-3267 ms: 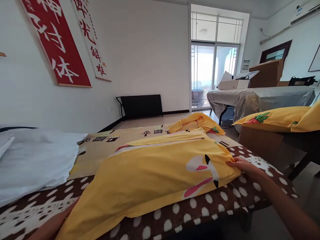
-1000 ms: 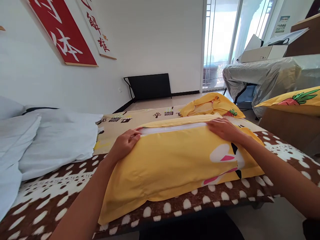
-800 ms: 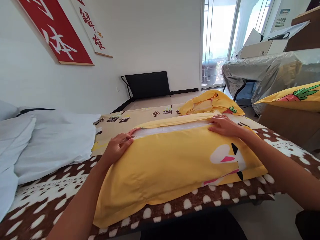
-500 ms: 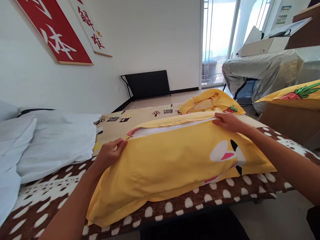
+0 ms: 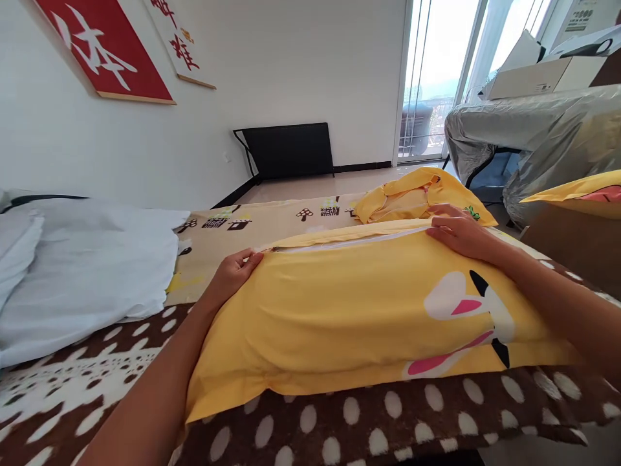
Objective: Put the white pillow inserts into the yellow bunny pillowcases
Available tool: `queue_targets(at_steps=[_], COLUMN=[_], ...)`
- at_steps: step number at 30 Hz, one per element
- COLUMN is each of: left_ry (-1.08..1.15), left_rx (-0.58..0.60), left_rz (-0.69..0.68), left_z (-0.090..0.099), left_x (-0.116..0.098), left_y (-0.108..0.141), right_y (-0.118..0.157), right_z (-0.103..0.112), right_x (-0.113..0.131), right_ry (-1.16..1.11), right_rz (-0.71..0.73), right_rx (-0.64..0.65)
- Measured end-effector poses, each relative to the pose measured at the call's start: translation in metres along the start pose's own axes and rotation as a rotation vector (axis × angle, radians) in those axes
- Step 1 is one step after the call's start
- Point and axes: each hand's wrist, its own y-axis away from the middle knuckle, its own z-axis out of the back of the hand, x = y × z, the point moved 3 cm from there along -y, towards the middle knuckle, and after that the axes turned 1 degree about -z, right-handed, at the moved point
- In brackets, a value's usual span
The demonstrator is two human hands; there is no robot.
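A stuffed yellow pillowcase (image 5: pixel 334 304) with a printed white, pink and black figure lies across the bed's near side. Along its far edge runs a white zipper strip (image 5: pixel 354 241), its two sides close together. My left hand (image 5: pixel 240 268) pinches the case at the left end of this strip. At the right end, my right hand (image 5: pixel 453 230) grips the fabric with bent fingers. Past my right hand lies another yellow case (image 5: pixel 402 194), crumpled, with an opening in it.
White pillows (image 5: pixel 97 259) lie at the left on the brown dotted blanket (image 5: pixel 310 421). A plastic-covered table (image 5: pixel 514 116) holding boxes stands at the back right. Another yellow piece (image 5: pixel 582 191) rests on a cardboard box (image 5: pixel 572 246). A black panel (image 5: pixel 291 152) leans near the wall.
The gap along the pillowcase's far edge has narrowed, and its inside is less visible. Both hands still hold the edge and appear further right in the shifted view.
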Motion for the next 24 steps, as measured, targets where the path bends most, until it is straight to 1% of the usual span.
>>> queue_targets(at_steps=[1,3,5,6,7,10,15,17,19,22,24], left_ry=[0.016,-0.002,-0.052,-0.071,-0.081,-0.097,-0.088,-0.083,-0.082,-0.115,-0.185], left_rx=[-0.006,-0.090,-0.196,-0.213,-0.205,-0.137,-0.118,-0.117,-0.083,0.027,0.097], left_rz=[0.023,0.017,-0.053,-0.079,-0.082,-0.006,0.009,0.009,0.006,-0.003,-0.015], left_z=[-0.002,-0.003,-0.002,-0.002,-0.001,-0.001,-0.005,-0.008,-0.008,-0.003,0.004], left_x=[0.004,0.009,0.011,0.011,0.011,0.012,0.015,0.016,0.016,0.010,0.002], left_y=[0.000,0.001,0.002,0.003,0.002,-0.002,-0.007,-0.004,-0.001,0.001,0.001], right_y=[-0.003,-0.008,-0.013,-0.015,-0.017,-0.022,-0.030,-0.030,-0.026,-0.019,-0.017], right_z=[-0.006,-0.017,-0.024,-0.027,-0.029,-0.035,-0.041,-0.038,-0.032,-0.020,-0.015], right_x=[0.000,0.001,0.001,0.000,-0.001,-0.001,0.006,0.011,0.016,0.021,0.020], right_ry=[-0.003,0.000,0.020,0.026,0.026,0.009,-0.026,0.016,0.058,0.037,0.009], right_rz=[-0.021,-0.064,-0.120,-0.148,-0.171,-0.184,-0.162,-0.153,-0.139,-0.134,-0.132], right_rx=[0.041,0.103,0.099,0.088,0.082,0.109,0.242,0.267,0.269,0.283,0.325])
